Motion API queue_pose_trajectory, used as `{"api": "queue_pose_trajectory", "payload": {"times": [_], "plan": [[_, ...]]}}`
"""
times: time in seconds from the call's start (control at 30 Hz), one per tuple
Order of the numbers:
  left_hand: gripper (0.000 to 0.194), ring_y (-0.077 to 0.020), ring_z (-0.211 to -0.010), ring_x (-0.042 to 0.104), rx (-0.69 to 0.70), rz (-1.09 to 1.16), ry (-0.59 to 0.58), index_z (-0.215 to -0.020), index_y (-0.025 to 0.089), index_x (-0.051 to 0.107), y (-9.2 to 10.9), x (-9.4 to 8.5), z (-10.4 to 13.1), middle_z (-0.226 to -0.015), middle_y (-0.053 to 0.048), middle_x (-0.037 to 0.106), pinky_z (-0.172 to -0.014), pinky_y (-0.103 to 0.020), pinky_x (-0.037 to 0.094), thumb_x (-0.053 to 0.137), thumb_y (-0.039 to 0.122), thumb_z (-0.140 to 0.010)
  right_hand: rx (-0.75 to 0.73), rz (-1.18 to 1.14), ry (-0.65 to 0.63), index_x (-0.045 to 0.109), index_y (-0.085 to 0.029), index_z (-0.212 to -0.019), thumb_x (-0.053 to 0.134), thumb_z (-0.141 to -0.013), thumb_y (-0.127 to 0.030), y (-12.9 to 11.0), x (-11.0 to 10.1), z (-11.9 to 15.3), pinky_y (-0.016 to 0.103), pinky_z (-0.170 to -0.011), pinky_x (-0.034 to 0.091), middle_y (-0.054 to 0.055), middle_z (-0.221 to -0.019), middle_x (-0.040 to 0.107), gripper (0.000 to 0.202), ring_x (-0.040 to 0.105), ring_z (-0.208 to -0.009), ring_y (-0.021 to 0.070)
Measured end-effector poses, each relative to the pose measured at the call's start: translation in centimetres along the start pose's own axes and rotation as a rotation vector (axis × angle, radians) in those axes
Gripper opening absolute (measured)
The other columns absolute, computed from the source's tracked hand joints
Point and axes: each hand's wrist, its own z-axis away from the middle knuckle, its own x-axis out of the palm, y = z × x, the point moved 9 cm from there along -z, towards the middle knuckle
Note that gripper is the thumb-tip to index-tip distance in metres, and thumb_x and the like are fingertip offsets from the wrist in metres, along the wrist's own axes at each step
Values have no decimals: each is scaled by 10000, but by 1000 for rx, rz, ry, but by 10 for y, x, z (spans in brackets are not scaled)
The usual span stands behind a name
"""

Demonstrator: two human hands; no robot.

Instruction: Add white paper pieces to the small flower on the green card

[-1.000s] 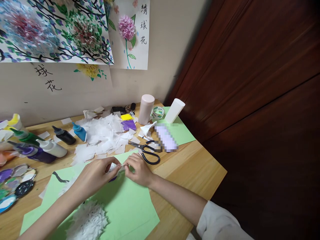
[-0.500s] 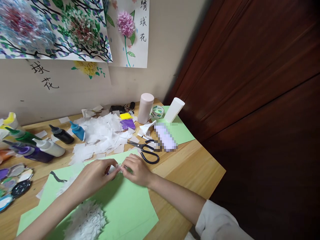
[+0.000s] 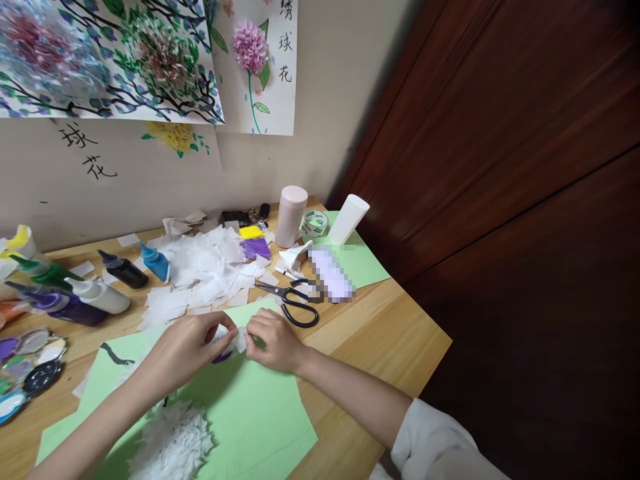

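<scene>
- While the left hand [image 3: 195,337] pinches a small white paper piece [image 3: 240,341] between thumb and fingers, the right hand [image 3: 275,337] is at its right edge with fingers curled and thumb near the forefinger; I cannot tell whether the right fingertips grip it.
- The white paper piece is between the 2 hands, over the upper part of a large green sheet [image 3: 265,407] on the wooden table [image 3: 375,333].
- A purple patch [image 3: 221,358] shows just below the left fingertips; what it belongs to is hard to tell.
- Nearer the person, a ruffled white paper flower [image 3: 173,443] lies on the green sheet, partly cut off by the bottom of the view.
- Black-handled scissors [image 3: 283,292] lie open beyond the right hand, near a heap of loose white paper [image 3: 207,257].
- Beside that heap are a yellow packet [image 3: 251,232] and a purple packet [image 3: 255,249].
- To the left of the heap, 5 bottles lie or lean close together: blue [image 3: 156,263], black [image 3: 123,268], green [image 3: 46,273], white [image 3: 103,296] and purple [image 3: 75,310].
- At the back stand a pale pink canister [image 3: 291,217] and a white cylinder [image 3: 349,220], with a tape roll [image 3: 315,223] between them.
</scene>
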Motion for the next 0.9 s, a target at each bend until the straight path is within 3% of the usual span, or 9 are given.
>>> {"api": "queue_pose_trajectory", "payload": {"times": [0.13, 0.23, 0.33, 0.47, 0.53, 0.6, 0.7, 0.9], "plan": [[378, -153, -554, 499, -18, 1, -17, -879, 230, 618, 7, -4, 3, -564, 20, 566, -543, -238, 309, 348, 488, -820, -1, -38, -23, 430, -208, -666, 460, -790, -196, -3, 3, 0, 275, -684, 394, 10, -646, 517, 128, 463, -710, 160], [376, -151, -549, 499, -21, 9, -19, -872, 226, 614, 8, -5, 4, -560, 23, 553, -544, -239, 312, 348, 488, -819, 33, -153, 1, 503, -199, -773, 425, -837, -192, 4, -15, -2, 278, -711, 417, 18, -732, 575, 101, 503, -751, 154], [394, -151, -539, 494, -32, -4, -20, -891, 228, 609, 6, -4, 3, -553, 27, 534, -536, -242, 303, 334, 502, -824, 200, -216, 180, 534, -207, -954, 388, -874, -188, 44, -68, 6, 301, -786, 437, 40, -920, 607, 168, 548, -876, 158], [405, -152, -558, 504, -16, -16, -39, -905, 231, 603, 8, 1, 2, -587, 21, 552, -548, -247, 309, 316, 507, -832, 453, -80, 526, 501, -201, -1019, 362, -889, -178, 115, -154, 53, 359, -882, 426, 73, -1023, 602, 191, 557, -990, 177], [400, -152, -556, 503, 0, -26, -50, -903, 238, 602, 8, 5, 2, -585, 23, 552, -553, -250, 310, 314, 507, -835, 516, 10, 554, 497, -194, -1002, 383, -879, -184, 138, -176, 78, 387, -894, 427, 88, -1044, 602, 169, 559, -1015, 195], [399, -151, -547, 500, 16, -32, -60, -908, 243, 598, 6, 9, 0, -582, 24, 554, -552, -253, 307, 309, 509, -840, 551, 75, 535, 506, -192, -1001, 382, -879, -191, 151, -182, 98, 403, -888, 438, 98, -1062, 596, 175, 563, -1016, 202], [409, -152, -560, 511, 23, -27, -79, -925, 251, 590, 0, 16, -2, -609, 21, 580, -557, -257, 314, 298, 525, -844, 540, 109, 508, 493, -190, -1053, 384, -878, -191, 157, -176, 111, 418, -898, 444, 107, -1090, 585, 206, 555, -1033, 202], [410, -166, -601, 537, 2, -35, -92, -940, 253, 587, -1, 14, -2, -640, 13, 602, -582, -265, 326, 301, 532, -844, 470, 170, 389, 474, -187, -1130, 344, -889, -158, 157, -156, 99, 431, -933, 431, 107, -1116, 572, 276, 515, -1090, 205]]}}
